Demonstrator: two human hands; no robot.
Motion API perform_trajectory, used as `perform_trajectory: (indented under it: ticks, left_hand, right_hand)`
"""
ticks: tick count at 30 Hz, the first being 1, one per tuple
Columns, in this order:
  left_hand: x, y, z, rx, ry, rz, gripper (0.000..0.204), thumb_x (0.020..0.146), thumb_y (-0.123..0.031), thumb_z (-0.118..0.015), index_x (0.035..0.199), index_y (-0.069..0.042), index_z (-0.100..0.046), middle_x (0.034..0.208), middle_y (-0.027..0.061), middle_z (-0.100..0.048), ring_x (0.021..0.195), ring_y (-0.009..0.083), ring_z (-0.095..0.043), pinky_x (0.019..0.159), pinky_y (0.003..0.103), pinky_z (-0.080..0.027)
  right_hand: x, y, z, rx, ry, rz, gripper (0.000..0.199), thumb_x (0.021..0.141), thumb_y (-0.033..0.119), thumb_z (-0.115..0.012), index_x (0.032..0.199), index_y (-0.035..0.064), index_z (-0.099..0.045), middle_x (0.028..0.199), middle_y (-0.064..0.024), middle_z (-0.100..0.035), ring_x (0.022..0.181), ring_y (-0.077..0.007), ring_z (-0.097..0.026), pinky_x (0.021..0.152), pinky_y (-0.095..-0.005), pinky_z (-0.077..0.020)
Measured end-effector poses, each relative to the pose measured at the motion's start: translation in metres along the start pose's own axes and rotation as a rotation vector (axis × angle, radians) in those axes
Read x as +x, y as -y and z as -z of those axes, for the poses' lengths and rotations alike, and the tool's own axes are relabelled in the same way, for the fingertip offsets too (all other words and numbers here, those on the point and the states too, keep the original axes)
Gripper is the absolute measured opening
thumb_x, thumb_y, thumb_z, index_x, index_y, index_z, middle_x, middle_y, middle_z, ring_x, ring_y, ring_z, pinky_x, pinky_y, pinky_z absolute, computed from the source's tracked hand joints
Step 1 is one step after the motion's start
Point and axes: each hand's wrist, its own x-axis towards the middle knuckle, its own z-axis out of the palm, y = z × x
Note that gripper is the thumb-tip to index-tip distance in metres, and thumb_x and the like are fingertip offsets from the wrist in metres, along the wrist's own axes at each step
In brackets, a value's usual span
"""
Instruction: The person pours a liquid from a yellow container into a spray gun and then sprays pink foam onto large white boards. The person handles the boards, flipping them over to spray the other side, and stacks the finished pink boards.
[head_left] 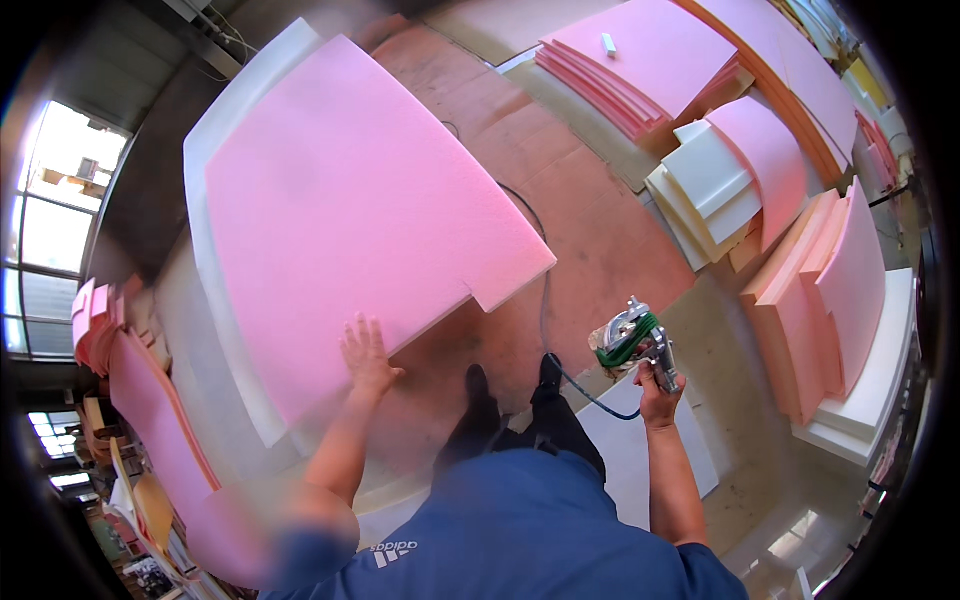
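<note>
A large pink foam sheet (pixel 350 200) lies in front of me over a white sheet (pixel 205 250), which shows along its left and far edges. The pink sheet has a notch cut in its near right edge. My left hand (pixel 368 358) rests flat on its near edge, fingers spread. Off to the right, my right hand (pixel 660 393) is wrapped round the handle of a silver and green hose-fed hand tool (pixel 634 338). This tool is held apart from the sheet; its exact kind is unclear. A dark hose (pixel 590 397) curves from it toward my feet.
Stacked pink sheets (pixel 640 60) lie at the far right with a small pale block (pixel 609 45) on top. Nearer are white and pink curved pieces (pixel 715 175) and thick pink slabs (pixel 825 300). More pink sheets (pixel 155 410) stand at left. A white board (pixel 640 450) lies beside my legs.
</note>
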Motion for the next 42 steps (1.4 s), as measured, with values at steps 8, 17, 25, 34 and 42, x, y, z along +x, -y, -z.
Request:
perform_trajectory:
  ticks: [8,17,25,34,42]
  left_hand:
    - [0.025,0.045,-0.037,0.010,-0.247,-0.216,0.110,0.057,-0.033,-0.090,0.151,-0.016,-0.036,0.157,0.0151,-0.032,0.141,0.0477,-0.031,0.112,0.057,-0.034]
    - [0.104,0.140,0.081,-0.916,0.270,-0.225,0.057,0.074,-0.015,-0.087,0.126,-0.005,-0.066,0.118,0.0114,-0.071,0.106,0.0193,-0.066,0.093,0.034,-0.054]
    - [0.143,0.145,0.183,-0.322,-0.350,0.206,0.038,0.076,-0.028,-0.084,0.101,-0.006,-0.067,0.096,0.0083,-0.069,0.093,0.0279,-0.065,0.078,0.041,-0.052]
    - [0.183,0.156,0.119,0.024,-0.709,0.246,0.026,0.084,-0.032,-0.075,0.098,-0.014,-0.062,0.113,0.0063,-0.062,0.110,0.0276,-0.058,0.103,0.049,-0.041]
    - [0.140,0.105,0.076,0.191,-0.173,0.159,0.088,0.090,-0.057,-0.057,0.153,-0.001,-0.030,0.160,0.0151,-0.029,0.151,0.0255,-0.019,0.123,0.051,-0.006]
  right_hand:
    - [-0.018,0.031,-0.038,-0.036,-0.161,-0.039,0.015,0.095,0.014,-0.066,0.098,-0.0002,-0.069,0.067,0.0000,-0.060,0.057,-0.0077,-0.052,0.053,-0.0240,-0.0400]
    - [-0.021,0.029,-0.054,-0.027,-0.099,-0.011,0.011,0.095,0.012,-0.065,0.095,0.0010,-0.069,0.067,0.0020,-0.057,0.058,-0.0070,-0.052,0.053,-0.0243,-0.0407]
    - [-0.015,0.001,-0.055,-0.097,0.021,0.006,0.014,0.089,0.012,-0.072,0.091,-0.0012,-0.069,0.070,-0.0020,-0.061,0.059,-0.0093,-0.055,0.054,-0.0263,-0.0433]
    - [-0.005,-0.009,-0.066,-0.192,0.101,0.098,0.026,0.089,0.015,-0.072,0.109,-0.0012,-0.070,0.075,-0.0079,-0.066,0.064,-0.0135,-0.059,0.061,-0.0305,-0.0483]
    - [0.003,-0.010,-0.075,-0.214,0.122,0.017,0.026,0.088,0.019,-0.075,0.106,-0.0004,-0.072,0.075,-0.0086,-0.069,0.066,-0.0146,-0.062,0.064,-0.0310,-0.0492]
